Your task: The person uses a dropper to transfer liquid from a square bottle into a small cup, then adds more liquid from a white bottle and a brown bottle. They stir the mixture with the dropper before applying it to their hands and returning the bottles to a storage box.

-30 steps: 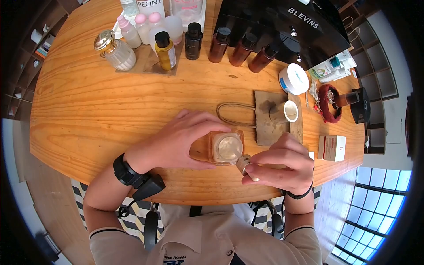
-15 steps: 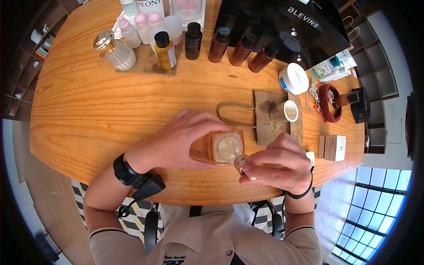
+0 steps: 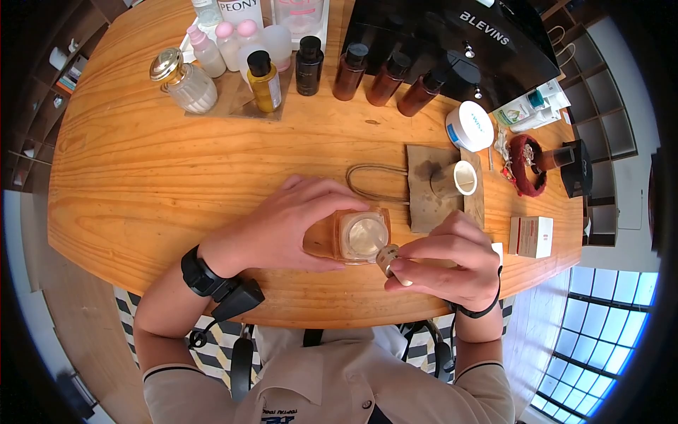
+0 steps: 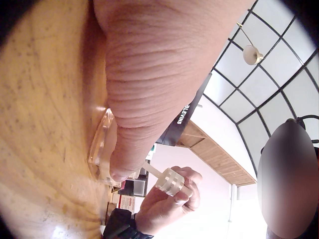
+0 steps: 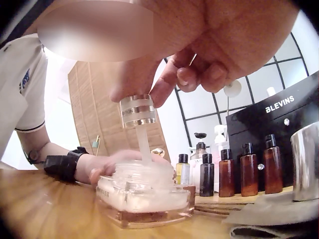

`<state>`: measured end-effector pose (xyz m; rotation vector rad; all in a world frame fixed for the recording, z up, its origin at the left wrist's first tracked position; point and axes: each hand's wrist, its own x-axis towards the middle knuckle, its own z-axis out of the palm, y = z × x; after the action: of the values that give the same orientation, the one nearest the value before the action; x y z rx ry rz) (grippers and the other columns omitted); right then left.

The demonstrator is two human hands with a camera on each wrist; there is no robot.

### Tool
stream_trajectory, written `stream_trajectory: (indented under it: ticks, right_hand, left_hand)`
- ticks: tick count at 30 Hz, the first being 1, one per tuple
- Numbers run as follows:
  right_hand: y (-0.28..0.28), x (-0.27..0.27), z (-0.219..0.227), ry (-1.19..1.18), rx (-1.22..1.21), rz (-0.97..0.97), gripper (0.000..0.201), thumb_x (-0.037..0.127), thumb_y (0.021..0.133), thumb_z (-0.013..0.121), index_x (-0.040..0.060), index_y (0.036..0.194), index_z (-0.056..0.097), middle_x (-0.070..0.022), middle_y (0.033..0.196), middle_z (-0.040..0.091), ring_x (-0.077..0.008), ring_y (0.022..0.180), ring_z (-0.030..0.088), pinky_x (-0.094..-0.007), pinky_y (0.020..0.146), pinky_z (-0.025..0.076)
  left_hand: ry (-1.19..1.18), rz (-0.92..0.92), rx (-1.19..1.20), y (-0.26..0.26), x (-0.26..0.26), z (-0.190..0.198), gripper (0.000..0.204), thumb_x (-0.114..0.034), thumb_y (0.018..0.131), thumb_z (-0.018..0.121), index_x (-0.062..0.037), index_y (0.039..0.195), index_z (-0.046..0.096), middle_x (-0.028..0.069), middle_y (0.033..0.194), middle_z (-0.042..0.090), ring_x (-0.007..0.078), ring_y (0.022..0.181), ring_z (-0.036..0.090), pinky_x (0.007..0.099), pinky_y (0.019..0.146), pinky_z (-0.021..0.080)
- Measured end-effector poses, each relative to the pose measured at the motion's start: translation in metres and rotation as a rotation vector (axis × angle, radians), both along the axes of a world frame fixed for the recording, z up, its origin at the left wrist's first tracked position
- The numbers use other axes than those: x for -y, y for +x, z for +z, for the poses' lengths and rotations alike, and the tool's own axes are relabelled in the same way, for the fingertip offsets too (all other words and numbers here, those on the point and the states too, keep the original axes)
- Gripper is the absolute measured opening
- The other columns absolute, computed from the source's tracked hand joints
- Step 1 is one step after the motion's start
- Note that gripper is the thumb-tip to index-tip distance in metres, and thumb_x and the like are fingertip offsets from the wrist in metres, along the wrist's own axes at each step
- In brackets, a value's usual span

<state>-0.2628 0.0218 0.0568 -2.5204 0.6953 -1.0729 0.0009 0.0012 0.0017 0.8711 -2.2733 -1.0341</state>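
Note:
A square glass jar with a round mouth (image 3: 366, 235) stands on the wooden table, pale material inside it. My left hand (image 3: 286, 225) grips the jar's left side, thumb and fingers on opposite faces. My right hand (image 3: 455, 261) pinches the ringed cap of a dropper (image 3: 388, 260) between thumb and fingers, tilted at the jar's near right edge. In the right wrist view the dropper's pale tube (image 5: 144, 144) points down to the mouth of the jar (image 5: 144, 191). Whether its tip touches the contents cannot be told.
Beyond the hands, a flattened brown paper bag (image 3: 422, 207) carries a small cup (image 3: 465, 178). Several bottles, among them a yellow one (image 3: 265, 90), line the back beside a black case (image 3: 438, 42). A white tub (image 3: 471, 127) and a small box (image 3: 533, 237) are at the right.
The dropper in my right hand has shifted slightly, down and left and then a little back right and up, its tilt varying. My left hand and the jar have not moved.

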Motion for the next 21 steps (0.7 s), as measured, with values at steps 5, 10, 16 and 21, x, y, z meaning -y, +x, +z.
stream_trajectory:
  ticks: [5, 10, 16, 21]
  right_hand:
    - [-0.0010, -0.0003, -0.0008, -0.011, 0.004, -0.014, 0.031, 0.020, 0.062, 0.089, 0.0111, 0.088, 0.077, 0.0033, 0.088, 0.069, -0.0132, 0.067, 0.054, -0.0269, 0.057, 0.041]
    - [-0.0008, 0.0004, 0.0006, -0.003, -0.026, -0.005, 0.031, 0.020, 0.062, 0.089, 0.0110, 0.088, 0.077, 0.0033, 0.089, 0.069, -0.0132, 0.067, 0.055, -0.0270, 0.057, 0.041]
    - [-0.0004, 0.0011, -0.0007, -0.016, -0.017, -0.007, 0.031, 0.020, 0.062, 0.089, 0.0112, 0.089, 0.077, 0.0031, 0.090, 0.070, -0.0138, 0.067, 0.055, -0.0267, 0.057, 0.041]
    - [-0.0011, 0.0009, -0.0013, -0.017, -0.018, -0.007, 0.031, 0.020, 0.062, 0.090, 0.0113, 0.089, 0.077, 0.0029, 0.090, 0.069, -0.0138, 0.067, 0.054, -0.0264, 0.057, 0.041]
  left_hand:
    - [0.002, 0.002, 0.003, 0.0003, -0.0003, 0.0001, 0.071, -0.031, 0.070, 0.089, -0.0157, 0.133, 0.060, 0.0059, 0.131, 0.058, 0.0279, 0.124, 0.052, 0.0421, 0.107, 0.037]
    - [-0.004, -0.002, 0.007, 0.0001, 0.0002, -0.0004, 0.072, -0.031, 0.069, 0.089, -0.0159, 0.133, 0.060, 0.0057, 0.131, 0.058, 0.0281, 0.124, 0.052, 0.0422, 0.107, 0.037]
    - [0.007, -0.001, 0.007, 0.0003, 0.0001, -0.0006, 0.072, -0.030, 0.069, 0.089, -0.0161, 0.133, 0.059, 0.0057, 0.131, 0.058, 0.0283, 0.123, 0.052, 0.0421, 0.107, 0.037]
    - [0.005, 0.000, 0.004, 0.0004, -0.0002, 0.0002, 0.072, -0.030, 0.069, 0.089, -0.0161, 0.133, 0.059, 0.0060, 0.131, 0.058, 0.0285, 0.123, 0.052, 0.0421, 0.107, 0.037]
